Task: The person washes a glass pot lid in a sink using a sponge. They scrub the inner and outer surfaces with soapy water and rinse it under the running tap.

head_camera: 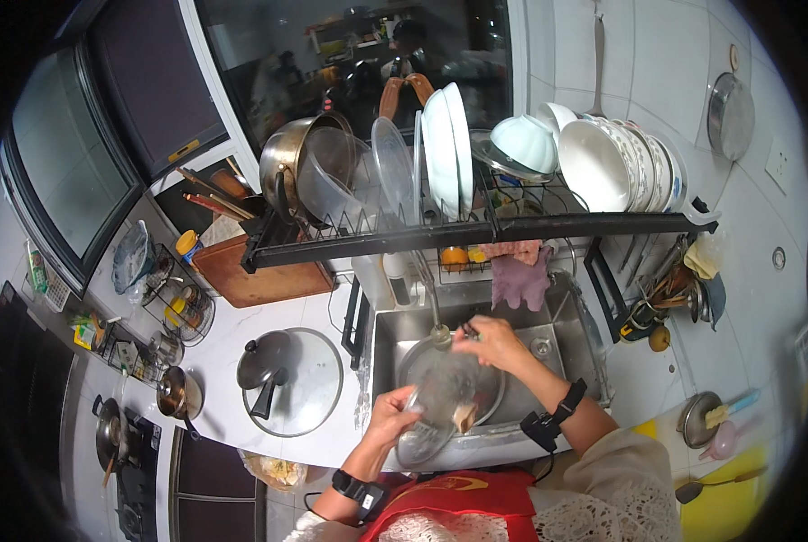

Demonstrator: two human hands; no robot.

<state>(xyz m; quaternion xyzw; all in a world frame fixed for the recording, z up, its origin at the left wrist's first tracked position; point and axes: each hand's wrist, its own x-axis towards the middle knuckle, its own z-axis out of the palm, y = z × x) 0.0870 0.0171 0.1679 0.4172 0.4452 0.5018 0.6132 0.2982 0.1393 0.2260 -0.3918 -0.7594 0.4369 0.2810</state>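
My left hand (392,419) grips the rim of a clear, round see-through container (444,389), tilted over the near part of the stainless steel sink (566,400). Its shape is blurred, and a small pale brown piece (464,417) shows at its lower right. My right hand (492,344) is just right of the faucet spout (439,333), with a small dark thing at its fingertips, too blurred to name. Beneath the container, a round metal basin (495,400) sits in the sink. A clear round lid or dish (421,444) shows below my left fingers at the sink's front edge.
Above the sink runs a black dish rack (377,240) with bowls, plates and a pot (285,166). A purple rubber glove (520,281) hangs behind the sink. On the left counter lies a glass lid (309,406) with a smaller dark-handled lid on it. A wooden cutting board (262,274) leans behind.
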